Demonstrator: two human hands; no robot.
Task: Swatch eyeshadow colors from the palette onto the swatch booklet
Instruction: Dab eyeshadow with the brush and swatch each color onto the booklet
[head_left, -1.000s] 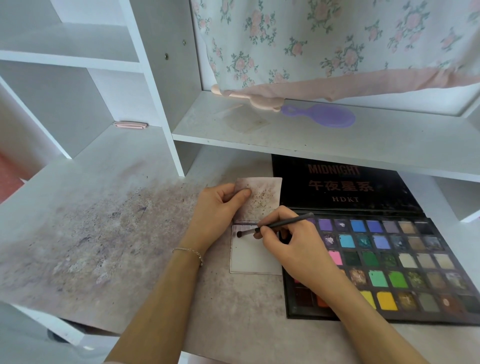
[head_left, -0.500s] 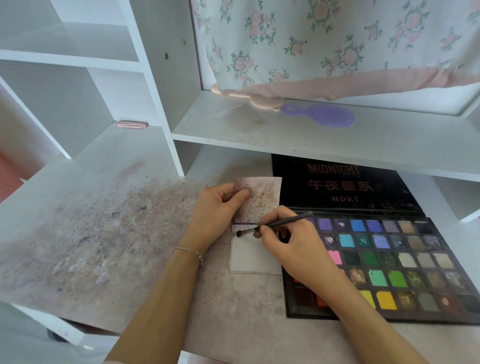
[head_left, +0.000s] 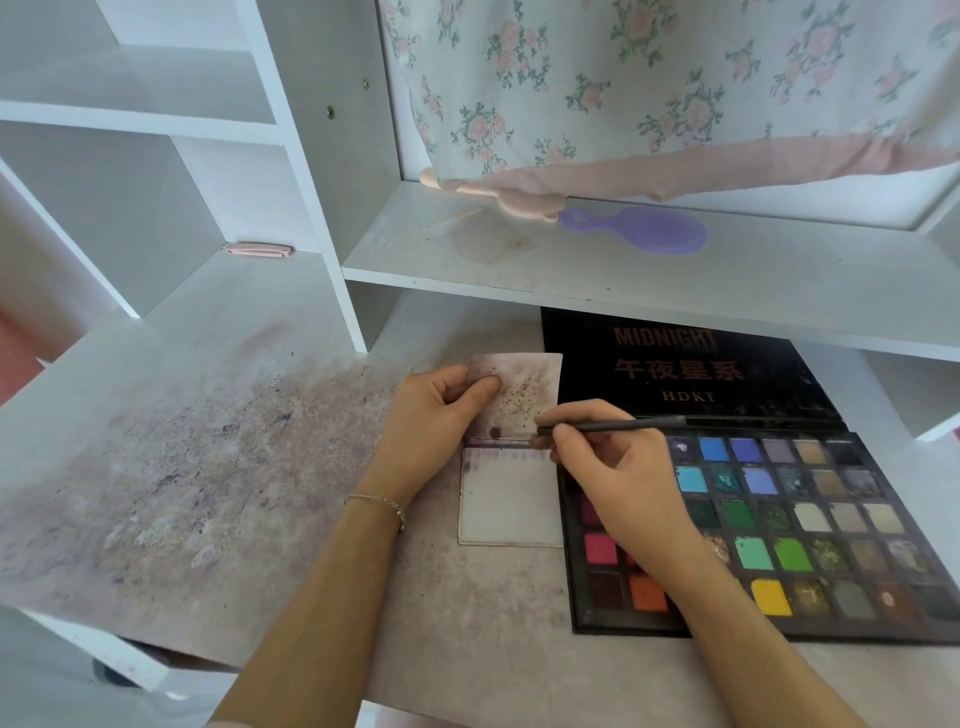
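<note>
A small swatch booklet (head_left: 511, 501) lies open on the desk, its stained upper page flipped up and its lower page nearly white with faint purple marks along the top. My left hand (head_left: 434, 415) pinches the upper page with thumb and fingers. My right hand (head_left: 613, 467) grips a thin dark brush (head_left: 618, 427), its tip near the booklet's fold at the left. Right of the booklet lies the open black eyeshadow palette (head_left: 810, 525) with several coloured pans; my right hand and forearm cover some of its left pans.
A white shelf (head_left: 675, 280) overhangs the desk just behind the palette lid, with a purple hairbrush (head_left: 644, 231) and a pink object on it under a floral curtain. Upright shelf panels stand at the left. The desk surface (head_left: 208, 457) is smudged with pigment.
The brush tip has shifted slightly up, from the lower page's top edge to the fold. My left hand keeps its hold on the upper page.
</note>
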